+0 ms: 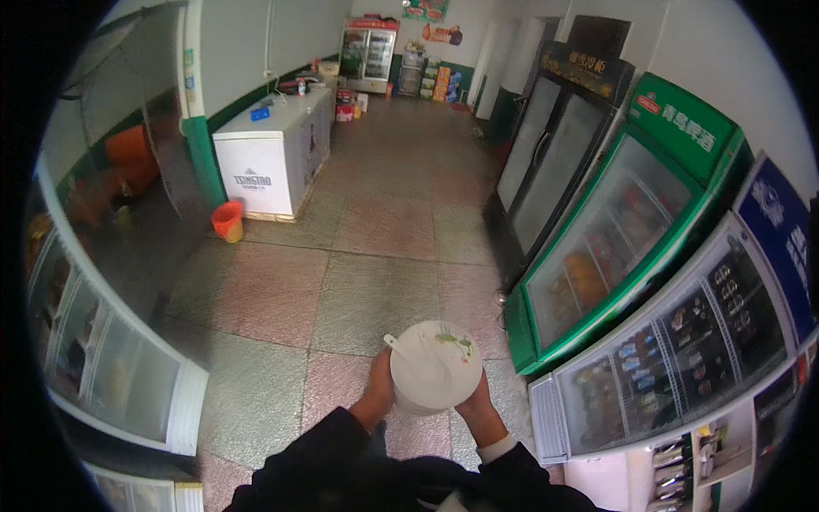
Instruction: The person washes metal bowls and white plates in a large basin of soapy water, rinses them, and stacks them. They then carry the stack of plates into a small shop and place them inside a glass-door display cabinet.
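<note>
I hold a white bowl (435, 365) in front of me with both hands, my left hand (378, 386) wrapped around its left side and my right hand (478, 401) cupping its right underside. A white spoon (403, 350) rests inside against the left rim. Glass-door drink coolers (631, 222) line the tiled floor (358, 282) to my right, a white chest freezer (273, 158) and an orange bucket (228, 221) stand well ahead on the left.

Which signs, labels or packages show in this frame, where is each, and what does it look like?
Green header sign with a red oval, atop the green display fridge on the right.
Blue header panel on the white drinks cooler, right edge.
Dark sign with gold characters over the black fridge.
Grey logo on the white chest freezer, left.
Stacked cartons by the far wall.
</note>
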{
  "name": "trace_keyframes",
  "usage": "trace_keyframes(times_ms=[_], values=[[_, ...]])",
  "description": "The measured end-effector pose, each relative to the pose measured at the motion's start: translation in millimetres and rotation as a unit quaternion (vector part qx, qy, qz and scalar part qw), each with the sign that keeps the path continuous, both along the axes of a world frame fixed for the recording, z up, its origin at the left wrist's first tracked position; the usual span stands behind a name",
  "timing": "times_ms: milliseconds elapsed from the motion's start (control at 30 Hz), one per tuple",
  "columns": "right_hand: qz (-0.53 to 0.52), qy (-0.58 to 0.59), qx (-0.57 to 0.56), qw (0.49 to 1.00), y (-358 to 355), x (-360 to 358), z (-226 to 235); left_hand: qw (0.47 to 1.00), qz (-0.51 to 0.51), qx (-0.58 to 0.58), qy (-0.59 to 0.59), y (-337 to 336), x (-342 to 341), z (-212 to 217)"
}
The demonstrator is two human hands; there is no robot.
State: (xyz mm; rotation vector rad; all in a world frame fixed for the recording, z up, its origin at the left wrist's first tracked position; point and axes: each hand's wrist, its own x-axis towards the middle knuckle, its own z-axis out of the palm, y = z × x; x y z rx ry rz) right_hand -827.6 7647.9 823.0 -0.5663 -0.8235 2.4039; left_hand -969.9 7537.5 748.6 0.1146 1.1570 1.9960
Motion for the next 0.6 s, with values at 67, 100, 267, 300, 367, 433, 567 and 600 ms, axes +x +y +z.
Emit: trace_keyframes(times_ms=[67,100,267,300,367,433,567,600], values=[[-0.012,-0.006,0.034,0.999,68.9,-72.2,4.8,0.999,0.010,0.008,0.033,67.5,-69.8,4.4],[-0.027,-0.016,0.052,0.998,91.8,-99.0,5.4,0.999,0.003,0.004,0.048,96.2,-94.9,5.4],[-0.007,0.054,0.017,0.998,234.5,-251.5,21.8,0.983,0.006,-0.082,0.166,244.8,-258.8,20.3],[-0.020,0.038,0.023,0.999,264.6,-284.3,19.9,0.980,0.004,-0.062,0.187,277.4,-294.1,19.9],[-0.027,0.031,0.038,0.998,325.1,-342.5,11.0,0.994,-0.024,-0.038,0.099,338.9,-349.6,13.4],[-0.010,0.076,0.013,0.997,388.9,-402.1,-2.0,0.991,-0.008,-0.046,0.125,404.0,-409.8,2.2],[-0.011,0.057,-0.017,0.998,516.9,-518.5,-16.2,0.995,0.000,-0.022,0.094,530.4,-523.1,-16.6],[-0.008,0.074,-0.017,0.997,553.2,-562.8,-14.5,0.996,0.008,-0.020,0.091,562.3,-565.2,-15.3]])
